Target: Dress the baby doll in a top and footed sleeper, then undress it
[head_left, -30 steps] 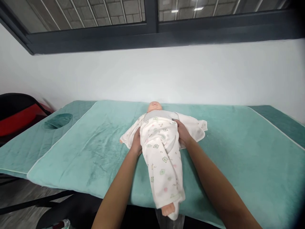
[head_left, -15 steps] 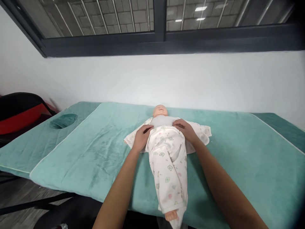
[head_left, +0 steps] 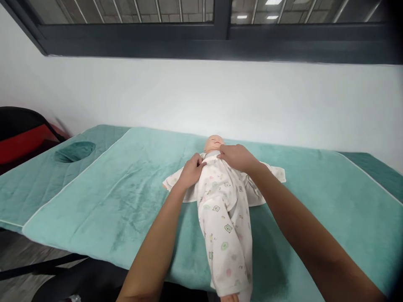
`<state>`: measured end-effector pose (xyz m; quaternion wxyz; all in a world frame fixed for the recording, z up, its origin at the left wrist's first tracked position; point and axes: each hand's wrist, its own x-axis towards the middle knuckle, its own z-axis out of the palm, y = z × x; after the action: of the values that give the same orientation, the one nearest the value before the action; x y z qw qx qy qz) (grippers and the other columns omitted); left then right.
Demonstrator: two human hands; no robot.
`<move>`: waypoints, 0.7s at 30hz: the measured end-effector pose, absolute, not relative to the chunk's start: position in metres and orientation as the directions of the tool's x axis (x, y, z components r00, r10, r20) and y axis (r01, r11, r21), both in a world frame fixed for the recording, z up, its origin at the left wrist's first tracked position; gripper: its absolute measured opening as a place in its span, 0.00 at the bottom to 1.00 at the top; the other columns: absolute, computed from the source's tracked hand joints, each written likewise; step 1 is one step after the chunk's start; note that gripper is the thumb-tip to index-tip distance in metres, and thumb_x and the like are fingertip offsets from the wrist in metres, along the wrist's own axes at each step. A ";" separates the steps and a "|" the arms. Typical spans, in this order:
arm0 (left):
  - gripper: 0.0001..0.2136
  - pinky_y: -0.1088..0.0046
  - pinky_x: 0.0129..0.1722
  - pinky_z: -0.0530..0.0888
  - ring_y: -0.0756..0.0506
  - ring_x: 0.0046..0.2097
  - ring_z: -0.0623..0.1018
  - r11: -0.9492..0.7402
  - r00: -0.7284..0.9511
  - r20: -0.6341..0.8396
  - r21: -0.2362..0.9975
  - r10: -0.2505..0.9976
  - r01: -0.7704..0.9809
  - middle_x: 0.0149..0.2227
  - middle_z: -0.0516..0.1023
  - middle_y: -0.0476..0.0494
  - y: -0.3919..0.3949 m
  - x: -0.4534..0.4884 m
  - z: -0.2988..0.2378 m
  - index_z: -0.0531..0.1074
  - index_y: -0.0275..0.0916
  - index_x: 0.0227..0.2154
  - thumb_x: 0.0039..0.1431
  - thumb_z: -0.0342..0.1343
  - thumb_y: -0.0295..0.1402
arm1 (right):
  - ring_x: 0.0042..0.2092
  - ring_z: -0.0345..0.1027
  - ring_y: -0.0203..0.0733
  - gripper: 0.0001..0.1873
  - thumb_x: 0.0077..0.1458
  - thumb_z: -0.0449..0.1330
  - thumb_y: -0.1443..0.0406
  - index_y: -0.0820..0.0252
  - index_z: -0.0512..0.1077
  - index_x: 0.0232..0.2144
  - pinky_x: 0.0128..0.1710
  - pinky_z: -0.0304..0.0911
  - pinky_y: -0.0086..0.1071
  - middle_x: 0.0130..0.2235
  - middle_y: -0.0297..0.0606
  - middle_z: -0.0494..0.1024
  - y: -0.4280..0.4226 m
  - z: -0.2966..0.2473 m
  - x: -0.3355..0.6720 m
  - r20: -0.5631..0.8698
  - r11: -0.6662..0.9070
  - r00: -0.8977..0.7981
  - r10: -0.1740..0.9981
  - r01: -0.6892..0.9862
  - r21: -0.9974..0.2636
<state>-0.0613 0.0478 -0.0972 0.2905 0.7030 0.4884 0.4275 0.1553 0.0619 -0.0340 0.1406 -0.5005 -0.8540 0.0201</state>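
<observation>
Fingers of left hand (head_left: 189,171) and right hand (head_left: 236,156) pinch romper (head_left: 225,201) collar on doll (head_left: 214,143)

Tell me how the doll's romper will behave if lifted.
Probably floppy: the romper puckers where the left hand and right hand grip it. Likely light: its flaps lie flat on the towel. The towel's nap may drag on it.
</observation>
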 end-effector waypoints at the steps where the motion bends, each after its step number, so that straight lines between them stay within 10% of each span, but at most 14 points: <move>1: 0.04 0.73 0.32 0.62 0.49 0.28 0.65 -0.350 0.126 0.328 0.835 0.936 0.424 0.26 0.68 0.53 0.049 -0.059 -0.102 0.64 0.42 0.29 0.58 0.53 0.33 | 0.28 0.61 0.42 0.11 0.64 0.53 0.58 0.59 0.67 0.34 0.33 0.50 0.34 0.27 0.41 0.74 0.067 -0.035 0.150 0.224 0.487 -0.450 0.864 0.859 -0.154; 12: 0.09 0.65 0.50 0.69 0.44 0.49 0.71 -0.464 -0.152 0.611 0.719 0.777 0.518 0.45 0.68 0.41 -0.009 -0.059 -0.122 0.71 0.41 0.38 0.61 0.47 0.24 | 0.41 0.67 0.44 0.09 0.59 0.55 0.57 0.56 0.68 0.36 0.41 0.62 0.36 0.38 0.38 0.73 -0.013 -0.096 0.167 0.438 0.268 0.278 0.855 0.485 -0.832; 21: 0.19 0.54 0.56 0.71 0.37 0.60 0.66 -0.519 0.331 0.400 0.645 0.855 0.560 0.58 0.66 0.38 -0.216 -0.045 -0.114 0.70 0.50 0.52 0.57 0.61 0.35 | 0.30 0.66 0.41 0.11 0.53 0.64 0.57 0.52 0.66 0.34 0.29 0.65 0.34 0.32 0.33 0.71 -0.267 -0.155 0.167 0.252 0.302 -0.165 0.953 0.517 -0.801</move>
<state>-0.0455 -0.2163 -0.1143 0.2006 0.7908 0.4473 0.3664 0.1669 -0.2674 -0.1545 0.3853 -0.5188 -0.7087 0.2831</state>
